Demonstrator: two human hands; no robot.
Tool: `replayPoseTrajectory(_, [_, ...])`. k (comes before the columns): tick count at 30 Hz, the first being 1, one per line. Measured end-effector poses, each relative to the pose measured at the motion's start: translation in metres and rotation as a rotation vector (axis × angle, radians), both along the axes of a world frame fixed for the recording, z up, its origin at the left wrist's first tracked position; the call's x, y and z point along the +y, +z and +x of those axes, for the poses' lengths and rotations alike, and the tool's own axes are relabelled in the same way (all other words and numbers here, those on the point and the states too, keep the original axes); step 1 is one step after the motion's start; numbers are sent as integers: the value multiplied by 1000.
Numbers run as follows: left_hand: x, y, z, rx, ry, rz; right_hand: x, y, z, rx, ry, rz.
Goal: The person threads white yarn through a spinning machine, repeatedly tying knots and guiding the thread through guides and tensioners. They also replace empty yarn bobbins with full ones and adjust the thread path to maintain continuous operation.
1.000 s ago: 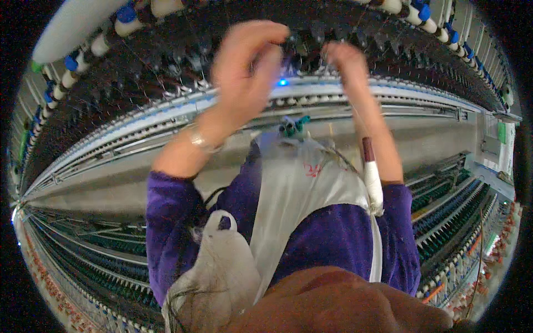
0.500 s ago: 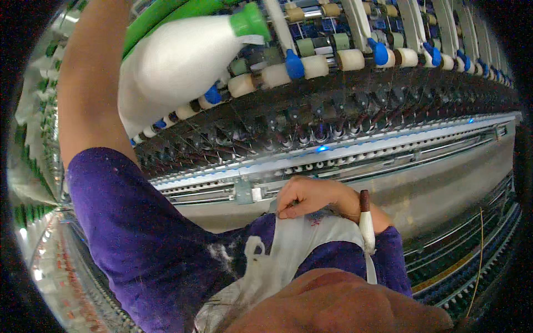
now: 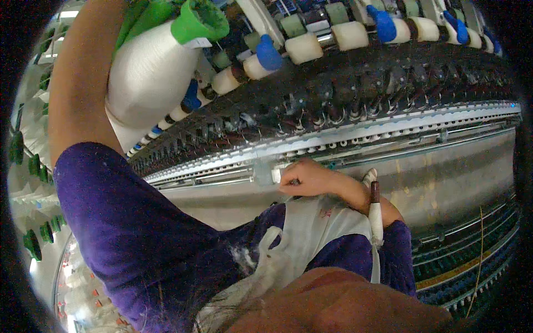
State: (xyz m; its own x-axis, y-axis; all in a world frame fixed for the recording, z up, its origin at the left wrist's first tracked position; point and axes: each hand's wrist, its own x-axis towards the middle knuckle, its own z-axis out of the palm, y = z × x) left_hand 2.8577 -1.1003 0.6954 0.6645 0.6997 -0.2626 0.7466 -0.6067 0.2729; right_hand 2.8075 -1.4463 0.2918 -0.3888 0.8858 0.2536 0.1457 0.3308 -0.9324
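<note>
My right hand (image 3: 304, 178) is raised in front of my white apron (image 3: 304, 216), its fingers curled. Whatever may be inside the fingers is hidden. My left arm (image 3: 83, 83) reaches up along the left side; its hand is beyond the top edge. Close beside that arm hangs a large white yarn cone (image 3: 152, 75) with a green flared end (image 3: 202, 22). Near my right elbow, a slim bobbin (image 3: 376, 216) with white yarn and a brown tip stands against the apron's strap.
Ahead runs a spinning frame with cream rollers (image 3: 304, 49), blue clips (image 3: 268, 53) and a dark spindle row (image 3: 333, 105). A long white rail (image 3: 311, 132) lies below. Metal panelling (image 3: 444, 177) spans the right. More white cones with green ends (image 3: 32, 244) are at left.
The view has shifted, so the big cone looks lower and nearer. My right hand has come off the apron and risen, fingers still curled. My left arm remains raised.
</note>
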Motion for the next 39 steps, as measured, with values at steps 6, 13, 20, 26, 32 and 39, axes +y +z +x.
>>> replayPoseTrajectory(6, [-26,-24,-24,-99,-114,98,2,7,1,-37,-161,-9])
replayPoseTrajectory(13, [-98,-56,-108,-347,-364,225,2,14,18,-500,-511,88])
replayPoseTrajectory(20, [-200,-104,-223,-589,-573,306,11,72,71,-1050,-834,257])
replayPoseTrajectory(26, [-211,-183,-254,-933,-543,239,-16,163,81,-515,-1083,1029])
replayPoseTrajectory(32, [-204,-352,-179,-1186,0,-312,36,145,46,-1111,-546,597])
replayPoseTrajectory(39, [-197,-338,-186,-1354,-245,493,35,161,46,-1436,-630,314])
